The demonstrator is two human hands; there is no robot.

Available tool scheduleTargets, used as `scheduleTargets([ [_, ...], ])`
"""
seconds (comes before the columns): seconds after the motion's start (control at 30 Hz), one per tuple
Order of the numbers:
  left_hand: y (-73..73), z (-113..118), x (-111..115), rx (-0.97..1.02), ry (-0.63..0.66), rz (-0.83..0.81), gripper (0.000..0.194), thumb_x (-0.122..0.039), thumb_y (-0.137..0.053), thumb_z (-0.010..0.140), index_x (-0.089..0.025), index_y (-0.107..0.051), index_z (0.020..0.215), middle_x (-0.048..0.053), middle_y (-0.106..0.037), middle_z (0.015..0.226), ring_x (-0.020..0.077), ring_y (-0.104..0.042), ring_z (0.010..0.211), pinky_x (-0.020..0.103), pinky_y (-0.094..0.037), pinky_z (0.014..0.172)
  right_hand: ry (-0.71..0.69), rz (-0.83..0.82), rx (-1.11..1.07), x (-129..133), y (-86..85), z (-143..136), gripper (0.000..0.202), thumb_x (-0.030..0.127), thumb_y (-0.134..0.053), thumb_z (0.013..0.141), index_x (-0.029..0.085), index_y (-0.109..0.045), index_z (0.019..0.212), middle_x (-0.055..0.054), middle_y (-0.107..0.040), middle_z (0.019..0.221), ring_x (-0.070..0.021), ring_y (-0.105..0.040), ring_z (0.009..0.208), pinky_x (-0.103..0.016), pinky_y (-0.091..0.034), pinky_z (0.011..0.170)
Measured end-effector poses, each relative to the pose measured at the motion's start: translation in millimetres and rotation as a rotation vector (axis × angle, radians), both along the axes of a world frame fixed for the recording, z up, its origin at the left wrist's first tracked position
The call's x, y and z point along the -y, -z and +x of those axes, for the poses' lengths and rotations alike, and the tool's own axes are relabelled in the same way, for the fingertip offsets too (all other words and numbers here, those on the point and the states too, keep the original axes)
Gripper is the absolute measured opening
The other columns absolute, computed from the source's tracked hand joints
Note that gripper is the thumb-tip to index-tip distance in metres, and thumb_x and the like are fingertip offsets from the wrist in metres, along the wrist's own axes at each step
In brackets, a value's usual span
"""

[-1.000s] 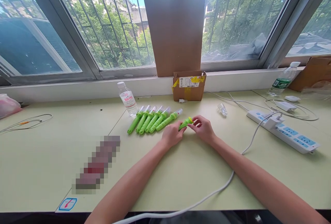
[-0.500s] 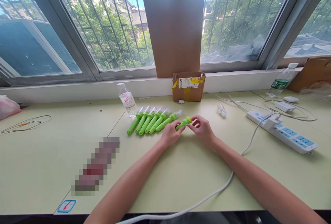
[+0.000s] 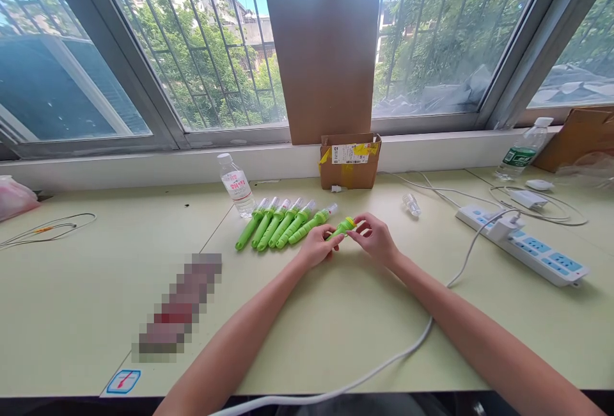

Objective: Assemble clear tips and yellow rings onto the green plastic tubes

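My left hand (image 3: 317, 246) is closed round the lower part of a green plastic stick (image 3: 342, 227), tilted with its wider, yellowish end up to the right. At that end my right hand (image 3: 377, 240) pinches with thumb and fingers; exactly what its fingertips grip is partly hidden. No clear cap shows on this stick. Left of my hands, several similar green sticks (image 3: 272, 226) with clear tops lie side by side, slanting the same way. A loose clear plastic cap (image 3: 411, 205) lies on the table to the right.
A water bottle (image 3: 236, 187) stands behind the sticks. At the back are a small cardboard box (image 3: 350, 163) and a tall brown board (image 3: 326, 64). On the right lie a power strip (image 3: 547, 258) and another bottle (image 3: 522, 150). A white cable (image 3: 417, 345) passes under my right forearm.
My left fingers have shifted slightly round the green stick, and its upper end has turned a little. My right hand stays at that end; the rest looks the same.
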State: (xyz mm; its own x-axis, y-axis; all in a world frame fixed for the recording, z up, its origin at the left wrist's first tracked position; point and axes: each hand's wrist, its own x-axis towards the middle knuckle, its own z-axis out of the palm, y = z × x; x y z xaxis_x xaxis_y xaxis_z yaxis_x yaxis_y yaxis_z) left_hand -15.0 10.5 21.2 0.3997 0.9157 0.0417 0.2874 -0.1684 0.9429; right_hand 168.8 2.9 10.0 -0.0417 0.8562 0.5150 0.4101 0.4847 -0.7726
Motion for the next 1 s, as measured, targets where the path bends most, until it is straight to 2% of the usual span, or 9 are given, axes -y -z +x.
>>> scheduleTargets([
  [0.17,0.5,-1.6,-2.4,0.067,0.046,-0.086,0.041,-0.056,-0.058,0.075,-0.015,-0.056,0.084,0.000,-0.059,0.063,0.0072,-0.048,0.038,0.018,-0.034,0.035,-0.001,-0.024,-0.008,-0.7,0.3,-0.3,0.028,0.044,-0.065,0.074,0.021,-0.054,0.084,-0.003,-0.061,0.085,-0.0155,-0.063,0.064,-0.027,-0.051,0.050],
  [0.7,1.2,-2.6,-3.3,0.086,0.053,-0.121,0.043,-0.058,-0.059,0.074,-0.016,-0.056,0.083,0.000,-0.060,0.064,0.0068,-0.049,0.039,0.018,-0.034,0.034,0.012,-0.063,-0.008,0.0,2.3,0.6,0.027,0.042,-0.067,0.074,0.021,-0.053,0.082,-0.002,-0.060,0.083,-0.0153,-0.063,0.064,-0.026,-0.049,0.051],
  [1.0,-5.4,-2.9,-1.3,0.092,0.068,-0.173,0.044,-0.057,-0.061,0.073,-0.014,-0.057,0.083,0.002,-0.063,0.065,0.0067,-0.049,0.038,0.018,-0.034,0.035,0.008,-0.036,-0.020,1.2,0.5,0.0,0.031,0.048,-0.066,0.073,0.021,-0.054,0.080,-0.003,-0.060,0.081,-0.0168,-0.063,0.065,-0.027,-0.049,0.050],
])
